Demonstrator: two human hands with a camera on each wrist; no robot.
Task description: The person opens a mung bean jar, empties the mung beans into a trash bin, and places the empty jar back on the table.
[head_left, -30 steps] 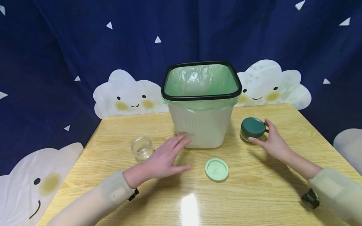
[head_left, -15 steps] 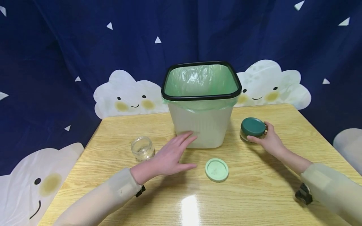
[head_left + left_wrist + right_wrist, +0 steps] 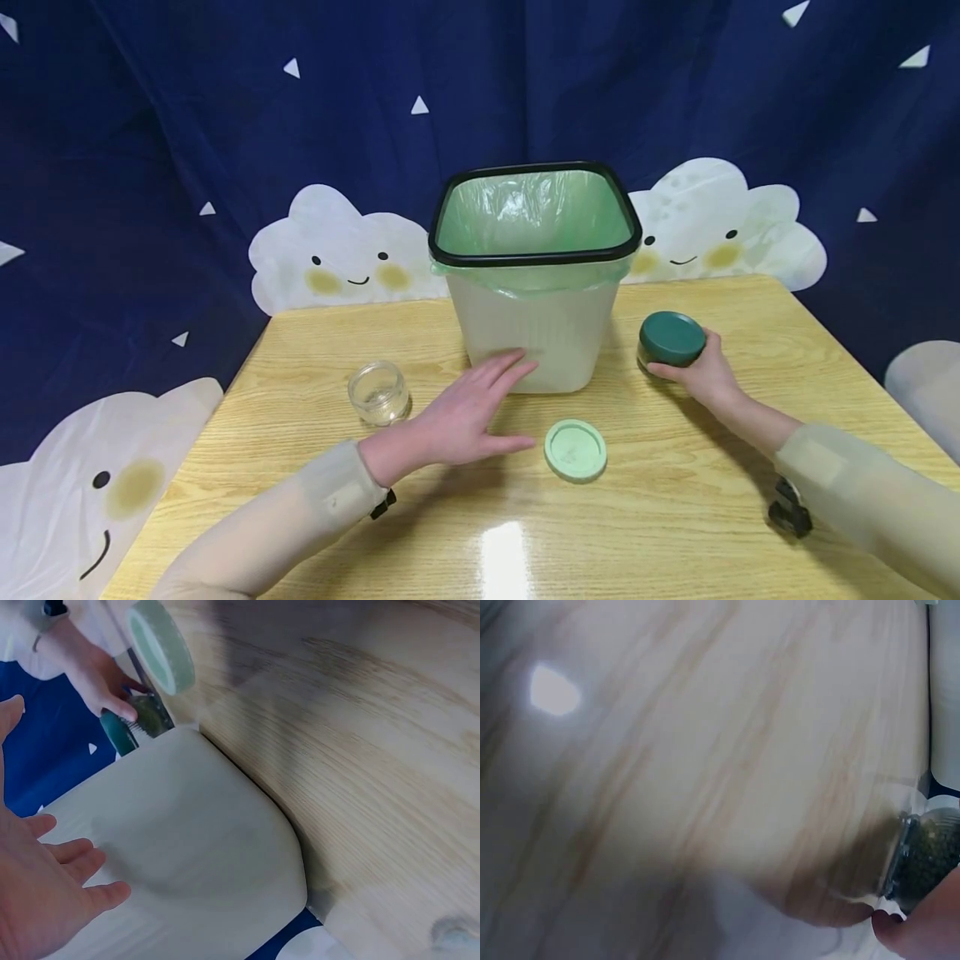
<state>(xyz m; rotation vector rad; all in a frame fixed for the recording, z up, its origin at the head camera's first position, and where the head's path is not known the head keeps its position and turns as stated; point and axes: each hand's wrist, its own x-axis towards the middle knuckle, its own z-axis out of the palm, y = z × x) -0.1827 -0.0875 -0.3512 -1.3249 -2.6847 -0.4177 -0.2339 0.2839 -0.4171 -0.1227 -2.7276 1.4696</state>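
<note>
At the right of the head view, my right hand (image 3: 708,375) grips a small glass jar with a dark green lid (image 3: 672,337), thumb in front and fingers round the far side. Dark greenish grains show through the jar's glass (image 3: 930,855) in the right wrist view. My left hand (image 3: 465,417) is held out with its fingers spread and holds nothing. It hovers in front of the bin (image 3: 536,325), left of a pale green lid (image 3: 575,451) lying on the table. Left of that hand stands an open clear glass jar (image 3: 377,393).
The white bin has a black rim (image 3: 534,259) and a green plastic liner (image 3: 536,208). It stands at the back middle of the wooden table (image 3: 615,533). Behind hangs a dark blue curtain (image 3: 360,125) with clouds and triangles.
My left hand has shifted to the right, towards the pale green lid. My right hand has closed in round the dark-lidded jar, which stays in the same spot.
</note>
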